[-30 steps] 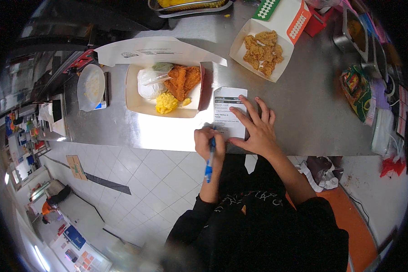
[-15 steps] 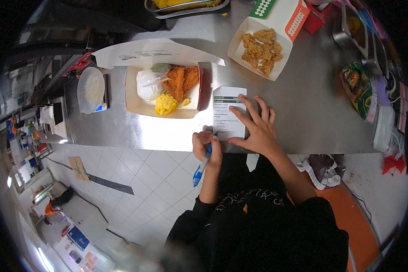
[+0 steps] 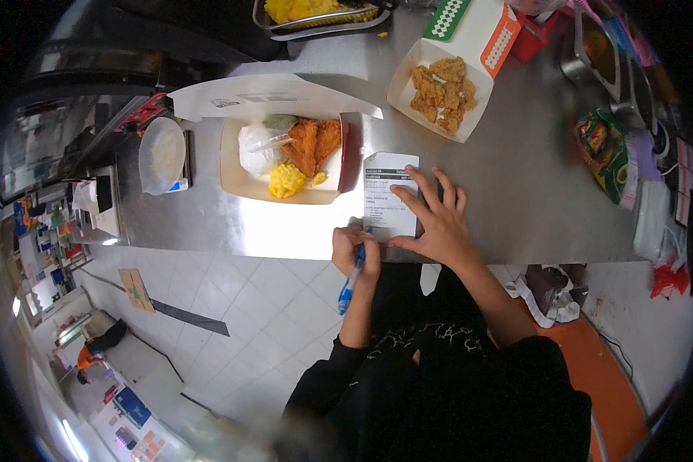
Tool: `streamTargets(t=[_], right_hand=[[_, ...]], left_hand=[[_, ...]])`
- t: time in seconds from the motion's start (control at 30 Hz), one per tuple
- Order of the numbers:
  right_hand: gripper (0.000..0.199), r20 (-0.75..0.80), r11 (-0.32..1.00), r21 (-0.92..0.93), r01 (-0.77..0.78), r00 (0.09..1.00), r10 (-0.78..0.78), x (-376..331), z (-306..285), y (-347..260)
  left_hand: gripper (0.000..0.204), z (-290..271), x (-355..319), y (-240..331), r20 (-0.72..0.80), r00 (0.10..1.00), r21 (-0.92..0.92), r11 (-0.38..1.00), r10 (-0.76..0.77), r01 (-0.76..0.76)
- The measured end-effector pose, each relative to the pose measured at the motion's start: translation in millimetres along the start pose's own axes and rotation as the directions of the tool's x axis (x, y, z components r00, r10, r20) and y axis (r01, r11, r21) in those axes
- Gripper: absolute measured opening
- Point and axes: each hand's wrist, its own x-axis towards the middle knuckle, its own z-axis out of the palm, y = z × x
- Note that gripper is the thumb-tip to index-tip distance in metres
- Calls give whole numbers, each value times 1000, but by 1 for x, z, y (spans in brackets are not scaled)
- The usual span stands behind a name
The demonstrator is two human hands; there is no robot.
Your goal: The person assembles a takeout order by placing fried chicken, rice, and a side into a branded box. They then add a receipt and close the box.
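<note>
We have the small white printed paper slip [image 3: 390,194] lying flat on the brushed steel counter [image 3: 516,177], near its front edge and just right of the open cardboard meal box [image 3: 289,158] with fried chicken, rice and yellow corn. Our right hand [image 3: 433,223] lies spread, fingers fanned, pressing the slip's right side and lower corner down. Our left hand [image 3: 356,250] is curled around a blue plastic pen [image 3: 351,281], pinching it near the tip, which meets the slip's bottom edge; the barrel slants down past the counter's edge.

To mark the slip well, we judge the spread hand should hold the paper taut so it cannot slide on the slick steel, with fingers clear of the line being written. The pen works close to the counter's lip, so a light, short stroke suits best. The second open box of fried pieces [image 3: 443,91] sits well apart, out of the way
</note>
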Motion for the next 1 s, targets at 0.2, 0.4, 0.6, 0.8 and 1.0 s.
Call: streamTargets(t=[0.2,0.4,0.6,0.8,1.0], right_hand=[[68,26,999,33,-38,999,37,-2,-5,-1],[73,86,993,120,-7,996,-4,-12,-27,3],[51,-156,950,309,-49,983,101,-30,-69,1],[31,-542,887,447,116,824,165,50,-85,-36],[27,-167,764,641,71,985,48,151,-43,-41]], left_hand=[[12,6,4,-2,-43,998,-8,999,-41,40],[15,16,43,22,326,924,220,934,201,-281],[40,-10,77,33,390,873,125,922,294,-366],[41,-101,248,1,-164,859,518,783,484,-343],[29,-134,301,-49,313,934,78,985,-174,157]])
